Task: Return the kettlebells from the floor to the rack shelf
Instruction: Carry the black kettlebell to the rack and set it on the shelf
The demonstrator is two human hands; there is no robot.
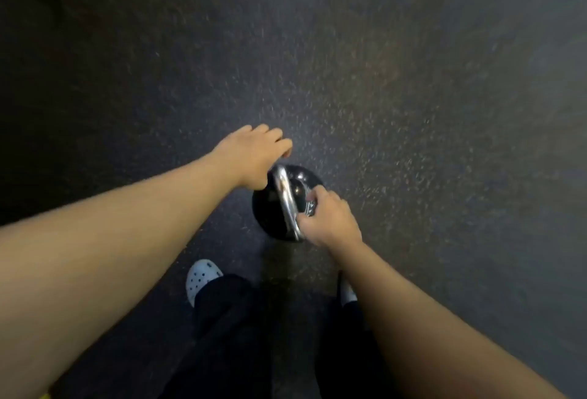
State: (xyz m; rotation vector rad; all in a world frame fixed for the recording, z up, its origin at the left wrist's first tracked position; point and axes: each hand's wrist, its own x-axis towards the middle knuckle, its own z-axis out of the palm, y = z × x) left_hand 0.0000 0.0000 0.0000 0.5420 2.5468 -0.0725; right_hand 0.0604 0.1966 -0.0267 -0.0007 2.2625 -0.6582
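A black kettlebell [270, 208] with a shiny metal handle [286, 201] is below me over the dark speckled floor. My right hand [327, 220] is closed around the near end of the handle. My left hand [254, 154] rests at the far end of the handle, fingers curled, its grip hidden by the back of the hand. I cannot tell whether the kettlebell touches the floor. No rack shelf is in view.
Dark speckled rubber floor [381, 96] fills the whole view. My feet in white perforated clogs [201, 278] and black trousers [235, 335] stand just behind the kettlebell.
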